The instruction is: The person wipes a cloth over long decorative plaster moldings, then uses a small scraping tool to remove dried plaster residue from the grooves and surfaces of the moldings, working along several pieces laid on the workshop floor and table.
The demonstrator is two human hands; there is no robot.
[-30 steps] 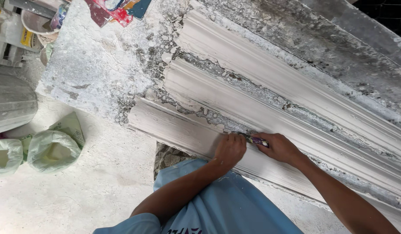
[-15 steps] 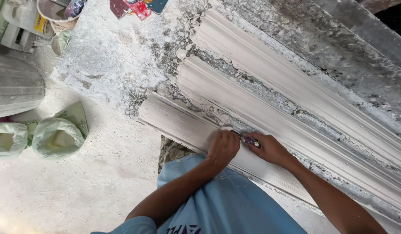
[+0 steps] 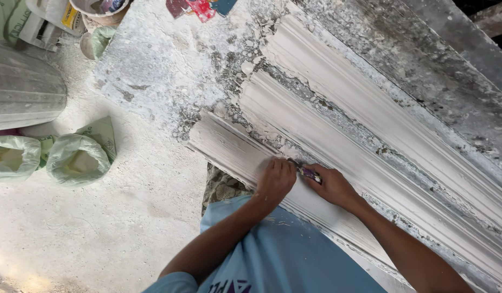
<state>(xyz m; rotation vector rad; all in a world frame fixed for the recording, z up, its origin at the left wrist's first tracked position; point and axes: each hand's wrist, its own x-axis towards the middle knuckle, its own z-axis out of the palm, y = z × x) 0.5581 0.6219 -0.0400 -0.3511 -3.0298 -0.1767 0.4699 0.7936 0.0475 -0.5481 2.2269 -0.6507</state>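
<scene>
Three long white plaster cornice mouldings lie side by side on a dusty workbench [image 3: 164, 70]. The nearest moulding [image 3: 229, 149] runs along the bench's front edge. My left hand [image 3: 275, 182] rests on this moulding with its fingers curled down against the plaster. My right hand [image 3: 332, 187] is closed on a small tool with a purple handle [image 3: 309, 173], whose tip meets the moulding beside my left hand. My blue shirt [image 3: 283, 255] fills the lower middle.
Two more mouldings [image 3: 370, 119] lie farther back. Green-white sacks [image 3: 77, 157] sit on the white floor at left, beside a ribbed plaster column [image 3: 23, 89]. Buckets and packets [image 3: 93, 13] stand at top left. Coloured scraps [image 3: 199, 8] lie on the bench's far edge.
Both hands stay together on the nearest moulding with the tool held. The view has drifted, so the bench and hands sit slightly higher and more to the right.
</scene>
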